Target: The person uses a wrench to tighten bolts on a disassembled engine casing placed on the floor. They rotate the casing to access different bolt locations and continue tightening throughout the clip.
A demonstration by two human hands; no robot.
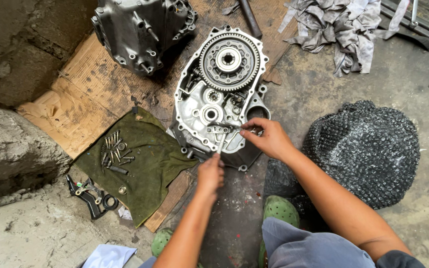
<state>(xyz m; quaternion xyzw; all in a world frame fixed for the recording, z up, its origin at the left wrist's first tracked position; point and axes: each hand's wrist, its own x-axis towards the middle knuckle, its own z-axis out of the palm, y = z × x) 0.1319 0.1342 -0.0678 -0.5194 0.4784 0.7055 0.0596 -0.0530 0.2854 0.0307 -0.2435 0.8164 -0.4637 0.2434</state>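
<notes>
**Engine case opened, work on an inner plate**

Head view: the aluminium engine case (pixel 219 94) lies open on cardboard (pixel 95 89), with its large toothed clutch gear (pixel 229 61) exposed. The removed cover (pixel 142 30) is set apart above. Steel bolts (pixel 115 149) are gathered on a green cloth (pixel 145 164), so much is already dismantled. The left hand (pixel 210 173) is closed around a thin tool (pixel 221 141), probably a screwdriver. The right hand (pixel 269 136) pinches a small metal plate (pixel 220 129) inside the case.
</notes>
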